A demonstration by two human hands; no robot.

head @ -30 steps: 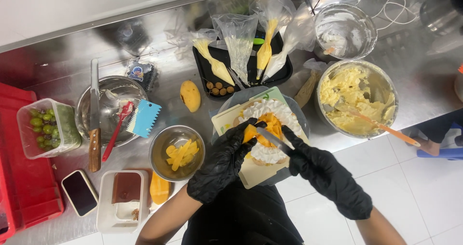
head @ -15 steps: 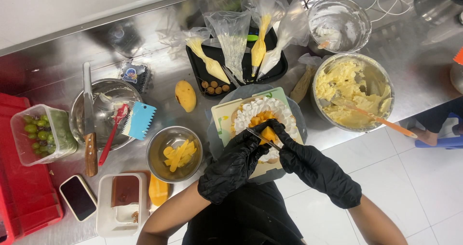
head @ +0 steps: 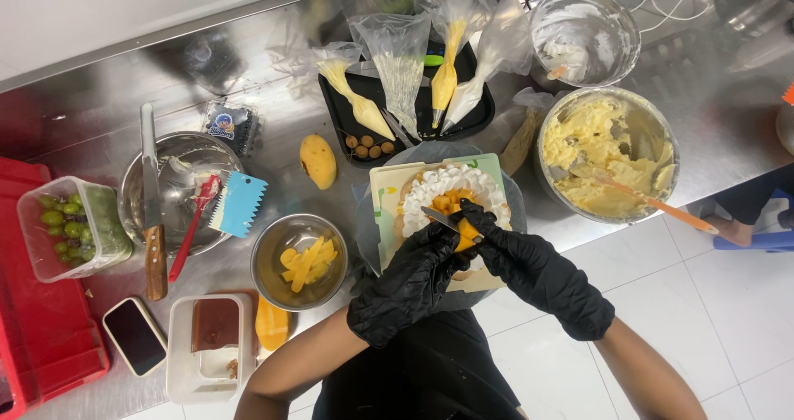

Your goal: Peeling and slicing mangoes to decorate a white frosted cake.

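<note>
**A:** Hands first. Where are they?

**B:** Both hands wear black gloves. They sit over the round white cream cake (head: 451,190) on the pale cutting board (head: 385,213). The left hand (head: 409,283) is at the near side of the cake, and its grip is curled shut around orange mango pieces (head: 465,231). The right hand (head: 538,271) is just beside it, and its grip is closed on a small knife (head: 438,217). The blade points over the cream to the left.

**A:** What is on top of the cake?

**B:** More orange mango chunks (head: 451,201), in the middle of the cream.

**A:** What sits near the cake?

**B:** Left of the cake is a small steel bowl of yellow mango slices (head: 302,260). Right of the cake is a big steel bowl of yellow cream (head: 608,154) with an orange spatula in it. Behind the cake is a black tray (head: 475,110) with clear piping bags on it. A whole yellow mango half (head: 318,160) lies on the shiny steel bench (head: 273,122), left of the cake. Far left of the cake is a clear tub of green grapes (head: 73,228).
</note>
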